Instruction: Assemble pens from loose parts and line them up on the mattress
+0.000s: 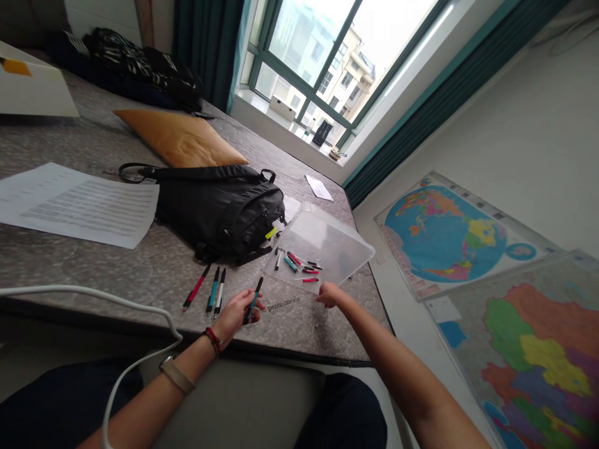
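My left hand (239,312) is closed around a teal and black pen (254,301), its dark end pointing up and away. Just left of that hand, a red and black pen (195,290), a teal pen (212,293) and a white pen (219,294) lie on the table. My right hand (329,295) is closed at the near edge of a clear plastic tray (346,240); whatever its fingers hold is hidden. Inside the tray are several pen parts (290,264) in red, black, white and teal. A tiny piece (316,325) lies below my right hand.
A black backpack (219,209) lies behind the pens, an orange cushion (182,138) beyond it. Printed paper (88,206) is at left. A white cable (140,310) crosses the table's front edge (299,357). Maps (444,234) hang on the right wall.
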`<action>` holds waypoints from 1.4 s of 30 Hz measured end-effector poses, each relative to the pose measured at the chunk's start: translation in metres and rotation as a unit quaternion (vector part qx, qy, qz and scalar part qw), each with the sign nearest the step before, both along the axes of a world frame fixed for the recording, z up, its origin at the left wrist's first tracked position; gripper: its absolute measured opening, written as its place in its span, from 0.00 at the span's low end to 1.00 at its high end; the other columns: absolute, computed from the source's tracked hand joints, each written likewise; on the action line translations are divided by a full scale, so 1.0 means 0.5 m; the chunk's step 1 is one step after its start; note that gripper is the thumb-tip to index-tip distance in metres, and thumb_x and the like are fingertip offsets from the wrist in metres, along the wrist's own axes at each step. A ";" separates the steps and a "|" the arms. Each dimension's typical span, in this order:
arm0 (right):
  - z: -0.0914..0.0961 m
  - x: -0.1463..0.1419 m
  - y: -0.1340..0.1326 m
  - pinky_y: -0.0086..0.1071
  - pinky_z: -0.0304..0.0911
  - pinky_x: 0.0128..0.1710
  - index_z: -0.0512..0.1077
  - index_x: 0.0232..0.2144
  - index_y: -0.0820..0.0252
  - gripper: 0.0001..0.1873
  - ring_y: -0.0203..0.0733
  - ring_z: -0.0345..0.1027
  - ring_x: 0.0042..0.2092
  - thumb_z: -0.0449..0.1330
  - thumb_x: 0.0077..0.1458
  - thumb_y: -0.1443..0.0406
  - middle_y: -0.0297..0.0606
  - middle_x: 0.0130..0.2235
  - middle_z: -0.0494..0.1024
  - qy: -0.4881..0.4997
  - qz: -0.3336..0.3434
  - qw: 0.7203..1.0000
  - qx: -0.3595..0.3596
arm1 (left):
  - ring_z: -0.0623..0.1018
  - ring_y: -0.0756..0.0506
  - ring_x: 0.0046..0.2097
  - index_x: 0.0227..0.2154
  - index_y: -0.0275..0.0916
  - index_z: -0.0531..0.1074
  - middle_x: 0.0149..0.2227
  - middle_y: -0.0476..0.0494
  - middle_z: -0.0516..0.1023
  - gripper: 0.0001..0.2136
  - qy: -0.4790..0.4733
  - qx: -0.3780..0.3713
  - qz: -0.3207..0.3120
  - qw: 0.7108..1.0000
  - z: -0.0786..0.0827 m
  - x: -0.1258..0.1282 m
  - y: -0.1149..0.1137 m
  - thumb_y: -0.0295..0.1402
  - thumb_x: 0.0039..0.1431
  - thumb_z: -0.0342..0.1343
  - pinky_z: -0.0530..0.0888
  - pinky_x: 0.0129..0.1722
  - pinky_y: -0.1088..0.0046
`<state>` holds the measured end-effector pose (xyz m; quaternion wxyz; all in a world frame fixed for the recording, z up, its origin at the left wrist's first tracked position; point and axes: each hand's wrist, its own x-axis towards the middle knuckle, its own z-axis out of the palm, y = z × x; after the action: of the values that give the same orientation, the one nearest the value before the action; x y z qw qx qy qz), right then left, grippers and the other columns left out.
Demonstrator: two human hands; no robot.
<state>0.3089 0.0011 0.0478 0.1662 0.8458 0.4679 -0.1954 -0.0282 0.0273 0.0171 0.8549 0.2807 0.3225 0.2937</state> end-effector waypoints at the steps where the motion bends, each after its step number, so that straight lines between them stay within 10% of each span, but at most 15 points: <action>1: -0.006 -0.008 -0.016 0.31 0.70 0.30 0.75 0.20 0.64 0.11 0.43 0.75 0.25 0.70 0.42 0.63 0.42 0.22 0.78 0.029 -0.013 0.999 -0.021 | 0.74 0.51 0.24 0.37 0.36 0.67 0.29 0.45 0.76 0.13 0.000 0.005 -0.004 1.000 0.001 0.001 0.000 0.41 0.57 0.56 0.70 0.28 0.74; 8: -0.069 -0.072 -0.138 0.26 0.67 0.23 0.74 0.26 0.64 0.04 0.37 0.72 0.21 0.66 0.47 0.68 0.35 0.21 0.77 0.142 -0.072 0.987 0.021 | 0.71 0.50 0.23 0.34 0.37 0.70 0.26 0.47 0.76 0.16 0.092 0.179 -0.021 0.979 -0.019 0.013 -0.008 0.46 0.54 0.56 0.65 0.25 0.75; 12: -0.082 -0.084 -0.178 0.25 0.66 0.27 0.74 0.32 0.63 0.04 0.36 0.74 0.26 0.61 0.53 0.68 0.36 0.28 0.80 0.158 -0.051 0.980 0.108 | 0.73 0.46 0.30 0.34 0.42 0.74 0.25 0.48 0.75 0.10 0.230 0.394 0.006 0.890 -0.032 0.004 -0.032 0.42 0.54 0.58 0.66 0.32 0.73; 19: -0.092 -0.098 -0.225 0.31 0.62 0.45 0.75 0.35 0.63 0.07 0.40 0.70 0.42 0.59 0.53 0.73 0.41 0.38 0.77 0.191 -0.006 0.955 0.225 | 0.76 0.40 0.39 0.36 0.47 0.78 0.35 0.44 0.80 0.09 0.296 0.525 -0.070 0.795 -0.062 -0.002 -0.079 0.41 0.55 0.58 0.68 0.42 0.68; 42: -0.146 -0.145 -0.199 0.29 0.64 0.44 0.78 0.36 0.57 0.09 0.38 0.72 0.41 0.60 0.55 0.70 0.36 0.38 0.80 0.458 0.061 0.772 0.437 | 0.78 0.40 0.41 0.36 0.39 0.79 0.36 0.42 0.81 0.16 0.397 0.433 -0.110 0.802 -0.048 0.046 -0.083 0.45 0.49 0.63 0.72 0.46 0.64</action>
<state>0.2366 -0.0983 -0.0253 -0.4434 0.6071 0.5745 -0.3237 -0.0052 -0.0141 -0.0067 0.4684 0.7472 0.4399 0.1697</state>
